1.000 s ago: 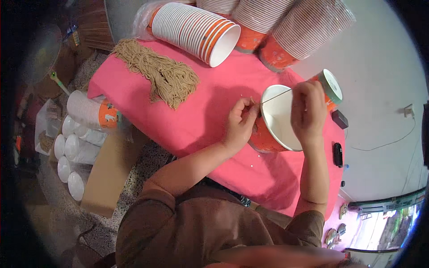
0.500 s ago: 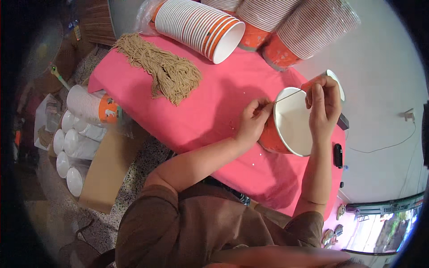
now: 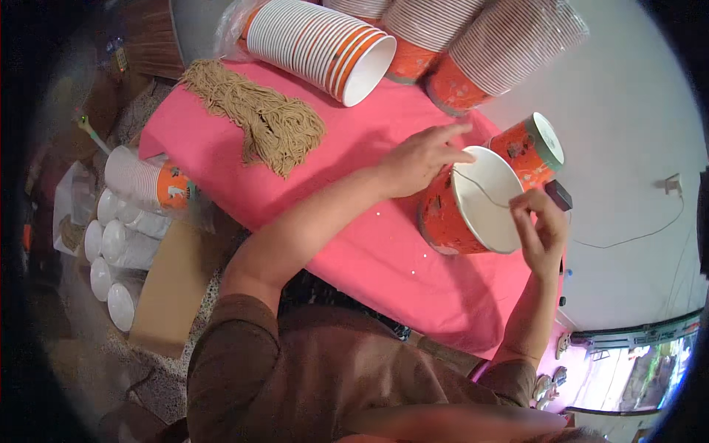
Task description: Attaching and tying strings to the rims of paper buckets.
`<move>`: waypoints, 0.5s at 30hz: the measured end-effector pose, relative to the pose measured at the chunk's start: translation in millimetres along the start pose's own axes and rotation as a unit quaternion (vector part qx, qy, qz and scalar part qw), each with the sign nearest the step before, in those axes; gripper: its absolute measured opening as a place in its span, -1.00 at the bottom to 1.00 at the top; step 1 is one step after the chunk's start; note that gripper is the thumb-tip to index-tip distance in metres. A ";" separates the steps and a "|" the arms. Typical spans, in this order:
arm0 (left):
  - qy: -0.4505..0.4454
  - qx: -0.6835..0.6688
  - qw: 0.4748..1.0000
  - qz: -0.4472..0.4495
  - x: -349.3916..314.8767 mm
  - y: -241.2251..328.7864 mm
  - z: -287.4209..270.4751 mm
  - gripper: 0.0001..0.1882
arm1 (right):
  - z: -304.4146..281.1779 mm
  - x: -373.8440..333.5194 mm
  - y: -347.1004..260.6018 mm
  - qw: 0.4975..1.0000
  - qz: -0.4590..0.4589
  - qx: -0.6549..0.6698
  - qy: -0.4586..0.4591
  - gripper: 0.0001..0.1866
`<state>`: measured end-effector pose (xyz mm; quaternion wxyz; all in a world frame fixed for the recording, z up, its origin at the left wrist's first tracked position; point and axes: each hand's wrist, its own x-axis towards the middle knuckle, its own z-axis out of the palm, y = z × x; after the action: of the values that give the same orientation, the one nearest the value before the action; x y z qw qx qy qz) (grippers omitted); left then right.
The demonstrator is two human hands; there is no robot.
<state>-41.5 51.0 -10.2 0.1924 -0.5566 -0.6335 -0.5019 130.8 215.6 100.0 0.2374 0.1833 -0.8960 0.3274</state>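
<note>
An orange-red paper bucket (image 3: 442,221) with a white inside rests tilted on the pink-covered table, its mouth turned toward my right. A thin tan cord (image 3: 480,186) runs from the left part of its rim across the opening. The cord's other end meets the fingertips of my right hand (image 3: 543,227), which pinches it beside the right rim. My left hand (image 3: 425,161) is at the upper left rim, fingers stretched out and holding nothing; I cannot tell whether it touches the bucket. Behind the bucket lies another orange-red paper bucket (image 3: 521,148), its base facing right.
A bundle of tan cords (image 3: 273,122) lies on the pink cloth (image 3: 347,159). Nested paper buckets (image 3: 317,48) lie at the far edge beside plastic-wrapped stacks (image 3: 509,44). A small black box (image 3: 559,196) sits at the right edge. More wrapped buckets (image 3: 133,240) stand low on the left.
My left hand has let go of the cord at the rim and spread its fingers. My right hand has moved down and nearer with the cord, uncovering the bucket behind.
</note>
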 end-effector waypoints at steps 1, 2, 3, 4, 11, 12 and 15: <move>-0.002 -0.002 1.000 0.004 3.3 -2.5 -3.3 -0.70 | -2.6 -3.2 -5.0 1.000 -0.013 -0.021 -0.013 -0.88; -0.010 0.010 1.000 0.028 6.6 -5.3 -7.2 -0.75 | -5.3 -6.7 -8.4 0.998 -0.025 -0.042 -0.026 -0.87; -0.018 0.022 0.998 0.052 9.1 -7.8 -10.6 -0.80 | -6.5 -11.6 -9.1 0.997 -0.038 -0.060 -0.018 -0.85; -0.017 -0.013 0.999 0.043 10.5 -9.2 -13.3 -0.86 | -8.5 -15.8 -7.8 0.997 -0.037 -0.062 -0.013 -0.85; -0.056 -0.096 0.994 -0.016 25.5 -0.8 -42.5 -0.88 | -27.1 -44.2 16.9 0.995 -0.031 -0.094 -0.011 -0.81; -0.025 -0.105 0.994 -0.026 21.5 -2.6 -40.7 -0.85 | -23.8 -46.7 18.2 0.998 0.007 -0.058 -0.005 -0.77; -0.006 -0.245 0.961 -0.131 16.0 -9.1 -34.6 -0.80 | -22.4 -49.8 19.6 0.999 0.041 -0.018 -0.027 -0.55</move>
<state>-65.5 30.9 13.5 -0.0210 -0.5020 -0.5592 -0.6594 169.0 253.4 78.1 0.2033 0.1511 -0.9145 0.3154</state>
